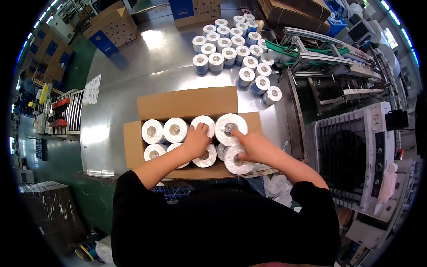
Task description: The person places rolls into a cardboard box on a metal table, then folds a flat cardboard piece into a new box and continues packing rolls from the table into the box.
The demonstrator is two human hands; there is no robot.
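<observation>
An open cardboard box point(187, 103) stands before me with two rows of wrapped white paper rolls in it, upright with their cores facing up. My left hand point(197, 142) is closed on two rolls, its fingers at the core of the back roll point(195, 121) and its thumb side by the core of the front roll point(204, 161). My right hand point(253, 147) grips another pair at the box's right end, with digits in the cores of the back roll point(224, 121) and the front roll point(235, 167). This pair looks larger and higher than the others. Fingertips inside the cores are hidden.
Several more paper rolls point(215, 61) stand grouped on the metal table point(120, 89) at the back right. Beyond its right edge is a conveyor frame point(320, 58) with green belts. Two printed cartons, one an open carton point(114, 29), are at the back. A white fan unit point(369, 155) stands right.
</observation>
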